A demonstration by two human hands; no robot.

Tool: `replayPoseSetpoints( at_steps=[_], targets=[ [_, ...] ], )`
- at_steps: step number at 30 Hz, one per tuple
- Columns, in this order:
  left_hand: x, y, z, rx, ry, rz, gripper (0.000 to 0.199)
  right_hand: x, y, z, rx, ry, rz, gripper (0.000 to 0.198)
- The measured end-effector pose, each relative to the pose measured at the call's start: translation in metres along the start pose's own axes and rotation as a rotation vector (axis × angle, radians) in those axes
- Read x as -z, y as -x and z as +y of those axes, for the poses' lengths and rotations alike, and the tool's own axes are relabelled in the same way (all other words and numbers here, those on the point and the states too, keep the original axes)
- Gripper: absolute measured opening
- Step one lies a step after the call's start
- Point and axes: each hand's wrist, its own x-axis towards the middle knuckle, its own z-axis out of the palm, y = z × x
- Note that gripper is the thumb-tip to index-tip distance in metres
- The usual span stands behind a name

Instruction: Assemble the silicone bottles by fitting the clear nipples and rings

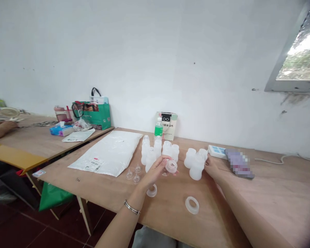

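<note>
My left hand [158,168] pinches a clear, ring-shaped bottle collar [171,166], its round opening turned toward me. On the right, my right hand [212,166] is at the side of a frosted plastic bottle [203,154] in a small cluster, its fingers curled against it and partly hidden. Another frosted bottle [196,172] stands in front in that cluster. Several frosted bottles, some with clear domed tops [146,138], stand behind my left hand. Three clear bottle nipples [136,178] sit left of it. Two loose translucent rings lie nearer me, a left ring [155,191] and a right ring [188,206].
A white mailing bag [111,148] lies at the left of the table. Behind the bottles stand a green-labelled drink bottle [158,129] and a paper bag [172,127]. A power strip [217,151] and a phone-like item [239,163] lie right. Another person's hand [9,125] rests far left.
</note>
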Motion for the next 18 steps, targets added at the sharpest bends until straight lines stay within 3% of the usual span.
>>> replayPoseSetpoints(
  at_steps=[5,7,9,11,14,16,18],
  targets=[
    [0.002,-0.001,-0.003,-0.062,0.079,-0.042,0.029,0.013,0.01,-0.004,-0.045,0.036,0.264,0.051],
    [0.002,0.0,-0.001,-0.092,0.107,-0.039,0.028,0.017,0.022,-0.017,0.041,0.052,0.371,0.06],
    [0.0,0.001,0.002,-0.119,0.132,-0.033,0.035,0.016,0.039,-0.033,0.25,0.103,0.383,0.059],
    [-0.001,0.003,0.005,-0.143,0.164,-0.025,0.057,0.011,0.059,-0.047,0.543,0.168,0.277,0.052],
    [-0.003,0.005,0.008,-0.154,0.198,0.007,0.081,0.0,0.086,-0.058,0.903,0.263,-0.036,0.051],
    [-0.003,0.005,0.009,-0.15,0.176,0.024,0.077,-0.006,0.097,-0.059,0.993,0.319,-0.186,0.058],
    [-0.002,0.004,0.007,-0.149,0.101,0.017,0.066,-0.009,0.101,-0.058,0.977,0.344,-0.231,0.061]
  ],
)
